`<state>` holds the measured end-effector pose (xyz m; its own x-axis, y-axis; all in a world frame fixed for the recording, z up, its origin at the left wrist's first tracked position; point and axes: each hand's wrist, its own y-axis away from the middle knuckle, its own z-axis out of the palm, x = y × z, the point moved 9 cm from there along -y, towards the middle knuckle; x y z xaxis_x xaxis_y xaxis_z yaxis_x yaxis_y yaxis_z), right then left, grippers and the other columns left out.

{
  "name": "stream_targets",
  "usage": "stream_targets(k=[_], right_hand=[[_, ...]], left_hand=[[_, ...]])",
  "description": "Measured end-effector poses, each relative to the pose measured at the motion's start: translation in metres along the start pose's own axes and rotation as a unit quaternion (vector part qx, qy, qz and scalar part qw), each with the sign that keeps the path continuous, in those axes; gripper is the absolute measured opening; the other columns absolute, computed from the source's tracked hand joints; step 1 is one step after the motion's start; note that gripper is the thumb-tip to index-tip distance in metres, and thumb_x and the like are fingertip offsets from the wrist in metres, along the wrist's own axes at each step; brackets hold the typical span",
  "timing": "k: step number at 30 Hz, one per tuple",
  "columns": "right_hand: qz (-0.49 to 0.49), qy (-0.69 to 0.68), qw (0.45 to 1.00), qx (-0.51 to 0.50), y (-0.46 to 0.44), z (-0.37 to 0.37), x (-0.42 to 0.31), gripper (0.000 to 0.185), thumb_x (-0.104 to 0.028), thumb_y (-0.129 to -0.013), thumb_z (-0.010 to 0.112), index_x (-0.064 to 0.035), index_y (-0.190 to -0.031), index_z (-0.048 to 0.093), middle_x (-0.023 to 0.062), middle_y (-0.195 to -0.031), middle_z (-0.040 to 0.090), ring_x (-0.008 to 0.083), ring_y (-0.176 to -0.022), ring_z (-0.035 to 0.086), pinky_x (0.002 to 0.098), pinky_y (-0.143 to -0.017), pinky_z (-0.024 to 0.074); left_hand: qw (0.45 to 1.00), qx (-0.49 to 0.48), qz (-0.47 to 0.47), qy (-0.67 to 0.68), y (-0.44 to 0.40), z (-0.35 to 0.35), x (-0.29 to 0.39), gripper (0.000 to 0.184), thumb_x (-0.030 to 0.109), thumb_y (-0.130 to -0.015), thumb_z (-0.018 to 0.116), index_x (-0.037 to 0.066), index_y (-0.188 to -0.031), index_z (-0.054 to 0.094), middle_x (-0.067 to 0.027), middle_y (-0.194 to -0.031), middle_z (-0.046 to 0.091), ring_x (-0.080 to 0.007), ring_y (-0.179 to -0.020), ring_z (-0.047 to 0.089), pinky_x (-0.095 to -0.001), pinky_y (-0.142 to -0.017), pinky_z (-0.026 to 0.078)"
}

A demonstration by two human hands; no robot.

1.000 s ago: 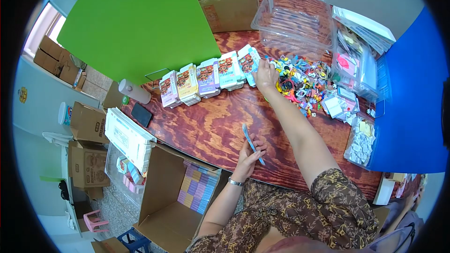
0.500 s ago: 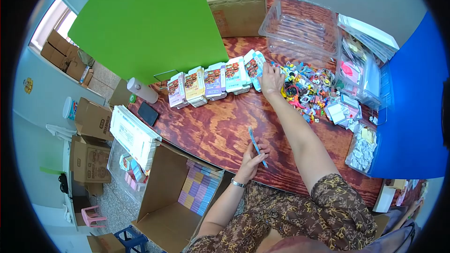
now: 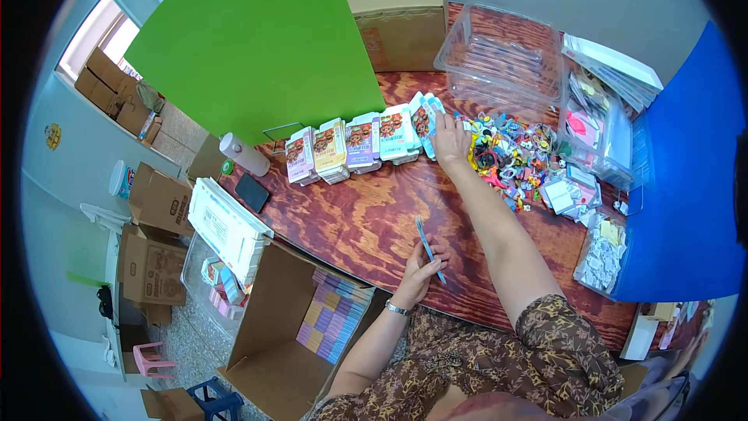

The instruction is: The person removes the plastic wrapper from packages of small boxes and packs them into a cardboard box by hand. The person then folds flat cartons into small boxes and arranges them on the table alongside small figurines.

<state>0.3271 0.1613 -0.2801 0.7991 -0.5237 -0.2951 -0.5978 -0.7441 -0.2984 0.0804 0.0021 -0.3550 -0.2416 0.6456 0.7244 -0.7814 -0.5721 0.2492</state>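
My left hand point(image 3: 419, 274), with a watch on its wrist, pinches a thin, flat blue carton point(image 3: 428, 245) seen edge-on above the table's near side. Farther out, my right hand point(image 3: 452, 142) lies with fingers stretched over the right edge of the light-blue flat cartons point(image 3: 423, 123). Its fingertips are partly hard to make out there. These cartons end a row of printed stacks: white-green point(image 3: 396, 129), purple point(image 3: 361, 140), yellow point(image 3: 329, 148) and pink point(image 3: 299, 154). Just right of that hand spreads a heap of small colourful trinkets point(image 3: 514, 152).
An open cardboard box point(image 3: 261, 327) of packed cartons stands by the table's near left edge. A phone point(image 3: 252, 192) and a bottle point(image 3: 245, 156) lie left. Clear plastic bins point(image 3: 499, 62) and a blue panel point(image 3: 686, 187) bound the right; a green panel point(image 3: 257, 47) stands behind.
My right hand's fingers have straightened and flattened beside the blue cartons. My left hand keeps the flat carton in nearly the same place. The view has shifted slightly.
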Motion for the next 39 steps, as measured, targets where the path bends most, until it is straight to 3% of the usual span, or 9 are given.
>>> stream_targets(k=[5,8,11,15,21,39], right_hand=[[-0.022,0.01,1.0,0.018,0.002,-0.002,-0.002,0.061,-0.032,-0.086,0.064,-0.0103,-0.139,0.042,0.0106,-0.127,0.057,0.0314,-0.113,0.056,0.0523,-0.089,0.0436],[0.025,-0.009,0.997,-0.066,-0.005,0.017,0.004,0.059,-0.034,-0.086,0.064,-0.0092,-0.136,0.044,0.0152,-0.122,0.058,0.0329,-0.108,0.059,0.0522,-0.088,0.045],[0.06,-0.065,0.996,-0.031,-0.003,0.012,0.01,0.054,-0.034,-0.086,0.066,-0.0089,-0.131,0.049,0.0181,-0.118,0.058,0.0355,-0.106,0.06,0.0516,-0.086,0.0473],[0.125,-0.16,0.979,-0.015,-0.002,0.012,0.027,0.056,-0.033,-0.079,0.075,-0.0087,-0.125,0.053,0.0189,-0.118,0.058,0.0396,-0.106,0.059,0.049,-0.086,0.0502],[0.176,-0.162,0.968,-0.073,-0.006,0.02,0.032,0.065,-0.035,-0.071,0.082,-0.0064,-0.122,0.053,0.0199,-0.126,0.055,0.0401,-0.111,0.058,0.0481,-0.09,0.0501],[0.216,-0.139,0.962,-0.088,-0.014,0.025,0.036,0.07,-0.041,-0.068,0.084,-0.0064,-0.12,0.051,0.0186,-0.121,0.057,0.0351,-0.111,0.059,0.0469,-0.086,0.0512]], left_hand=[[1.0,-0.007,0.001,0.0,-0.001,-0.001,0.0,0.085,0.018,-0.083,0.073,0.003,-0.148,0.019,-0.0108,-0.12,0.049,-0.0237,-0.113,0.057,-0.0352,-0.096,0.049],[1.0,-0.004,0.001,-0.004,-0.001,-0.004,-0.003,0.085,0.018,-0.083,0.073,0.003,-0.147,0.02,-0.0108,-0.121,0.049,-0.024,-0.114,0.057,-0.0353,-0.096,0.048],[1.0,0.0,-0.002,-0.006,0.0,-0.002,0.0,0.084,0.018,-0.083,0.073,0.003,-0.147,0.02,-0.0107,-0.121,0.049,-0.0243,-0.114,0.057,-0.0354,-0.096,0.048],[1.0,-0.002,0.003,-0.004,0.0,-0.003,-0.001,0.084,0.019,-0.083,0.073,0.003,-0.147,0.02,-0.0106,-0.12,0.049,-0.0243,-0.114,0.057,-0.0353,-0.096,0.048],[1.0,-0.002,-0.005,-0.001,-0.002,-0.003,0.0,0.083,0.021,-0.084,0.073,0.002,-0.146,0.021,-0.0107,-0.12,0.049,-0.0243,-0.113,0.057,-0.0355,-0.096,0.048],[1.0,-0.003,-0.007,0.014,-0.002,-0.004,0.002,0.083,0.021,-0.085,0.072,0.0,-0.146,0.02,-0.0116,-0.119,0.051,-0.0243,-0.114,0.056,-0.036,-0.096,0.049]])
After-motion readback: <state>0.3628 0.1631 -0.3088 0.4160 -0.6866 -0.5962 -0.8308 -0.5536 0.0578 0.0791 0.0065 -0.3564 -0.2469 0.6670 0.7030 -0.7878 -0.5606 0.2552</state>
